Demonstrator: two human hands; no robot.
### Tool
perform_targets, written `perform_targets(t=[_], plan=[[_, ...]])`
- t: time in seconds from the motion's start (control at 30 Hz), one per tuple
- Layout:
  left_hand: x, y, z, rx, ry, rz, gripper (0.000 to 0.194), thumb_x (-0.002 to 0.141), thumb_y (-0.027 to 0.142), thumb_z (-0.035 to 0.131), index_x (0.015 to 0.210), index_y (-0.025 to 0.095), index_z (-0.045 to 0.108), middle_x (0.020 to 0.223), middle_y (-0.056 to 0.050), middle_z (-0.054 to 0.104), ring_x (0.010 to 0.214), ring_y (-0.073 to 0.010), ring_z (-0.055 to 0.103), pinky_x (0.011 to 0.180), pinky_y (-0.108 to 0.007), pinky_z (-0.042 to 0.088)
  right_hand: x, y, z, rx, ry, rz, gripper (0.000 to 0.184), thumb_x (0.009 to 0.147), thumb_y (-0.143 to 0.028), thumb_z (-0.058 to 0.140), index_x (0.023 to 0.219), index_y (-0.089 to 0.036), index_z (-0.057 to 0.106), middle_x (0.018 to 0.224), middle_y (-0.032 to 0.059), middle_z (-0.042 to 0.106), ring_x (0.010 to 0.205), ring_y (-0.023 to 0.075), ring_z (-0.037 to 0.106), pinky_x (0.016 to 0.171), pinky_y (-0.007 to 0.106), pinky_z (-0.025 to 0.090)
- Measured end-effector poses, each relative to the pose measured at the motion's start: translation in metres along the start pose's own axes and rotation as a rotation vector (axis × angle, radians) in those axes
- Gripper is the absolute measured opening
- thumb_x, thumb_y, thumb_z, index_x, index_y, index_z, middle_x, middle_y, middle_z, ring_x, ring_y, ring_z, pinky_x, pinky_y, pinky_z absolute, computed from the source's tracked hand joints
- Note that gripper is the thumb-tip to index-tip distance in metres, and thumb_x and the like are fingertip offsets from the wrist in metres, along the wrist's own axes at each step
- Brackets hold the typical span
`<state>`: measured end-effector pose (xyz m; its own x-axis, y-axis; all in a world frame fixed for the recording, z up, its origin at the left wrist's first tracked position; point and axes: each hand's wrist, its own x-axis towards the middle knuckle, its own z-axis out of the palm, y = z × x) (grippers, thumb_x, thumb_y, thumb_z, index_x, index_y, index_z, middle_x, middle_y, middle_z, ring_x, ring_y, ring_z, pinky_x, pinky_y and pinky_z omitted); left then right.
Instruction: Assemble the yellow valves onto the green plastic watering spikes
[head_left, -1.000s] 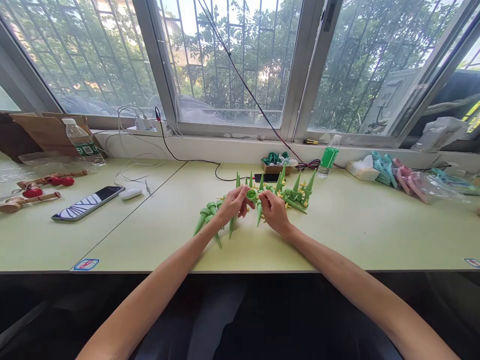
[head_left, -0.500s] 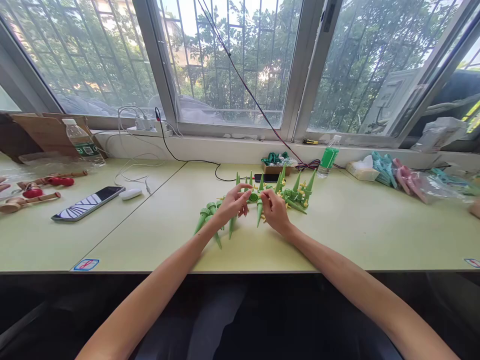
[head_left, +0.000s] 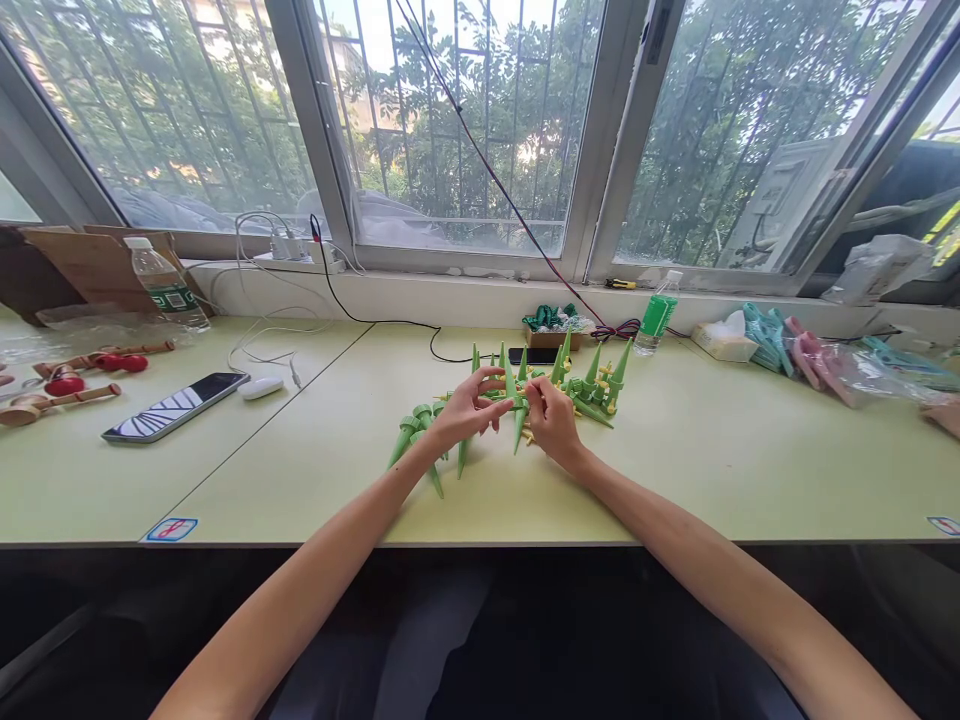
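Both my hands meet over a heap of green plastic cone spikes [head_left: 592, 385] on the pale green table [head_left: 720, 460]. My left hand [head_left: 465, 410] pinches one green spike [head_left: 511, 385] near its wide end, thumb and fingers closed round it. My right hand [head_left: 551, 415] grips the same spike from the other side with closed fingers. A second cluster of spikes [head_left: 412, 435] lies just left of my left wrist. Small yellow parts [head_left: 527, 437] lie among the spikes under my right hand.
A phone [head_left: 176, 405], white mouse [head_left: 261, 387] and wooden toys with red balls [head_left: 82, 375] lie at the left. Two bottles [head_left: 656, 312] [head_left: 163, 283] stand by the window sill. Packets [head_left: 795, 350] are piled at the right. A small box [head_left: 551, 328] sits behind the spikes.
The green piece between my hands has turned: its round cap end faced me before, and now a spike points upward between my fingers. Arms stay in place.
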<state>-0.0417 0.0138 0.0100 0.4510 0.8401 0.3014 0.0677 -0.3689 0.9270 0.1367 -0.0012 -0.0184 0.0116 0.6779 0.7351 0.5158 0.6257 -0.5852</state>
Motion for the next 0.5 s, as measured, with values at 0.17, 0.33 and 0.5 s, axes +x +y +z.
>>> perform_targets(t=[0.17,0.33,0.5], plan=[[0.0014,-0.0060,-0.0010,0.051,-0.009,0.030,0.062,0.077,0.046,0.075,0.127,0.019,0.051,0.131,-0.017,0.062,0.054,-0.0080,0.063,0.040,-0.018,0.043,-0.0003,0.0004,0.0004,-0.014,-0.012,0.016,0.030,0.101,-0.040,0.038,0.080,-0.021,0.050,0.062,-0.0030,0.050,0.053,0.0128,0.042,0.057,0.025,0.033],[0.0019,-0.0083,-0.0008,0.112,0.014,0.056,0.063,0.077,0.044,0.075,0.130,0.021,0.051,0.132,-0.017,0.063,0.053,-0.0078,0.062,0.044,-0.021,0.048,-0.0012,-0.0004,0.0009,-0.002,-0.041,0.031,0.031,0.101,-0.042,0.039,0.081,-0.021,0.050,0.061,-0.0029,0.052,0.051,0.0123,0.041,0.055,0.024,0.032],[0.0014,-0.0090,0.0003,0.191,0.051,0.090,0.059,0.078,0.044,0.074,0.129,0.023,0.052,0.133,-0.016,0.062,0.049,-0.0051,0.058,0.052,-0.024,0.054,-0.0012,0.0003,0.0017,0.004,-0.035,0.033,0.030,0.100,-0.041,0.040,0.081,-0.021,0.050,0.058,-0.0042,0.048,0.050,0.0121,0.040,0.054,0.024,0.031]])
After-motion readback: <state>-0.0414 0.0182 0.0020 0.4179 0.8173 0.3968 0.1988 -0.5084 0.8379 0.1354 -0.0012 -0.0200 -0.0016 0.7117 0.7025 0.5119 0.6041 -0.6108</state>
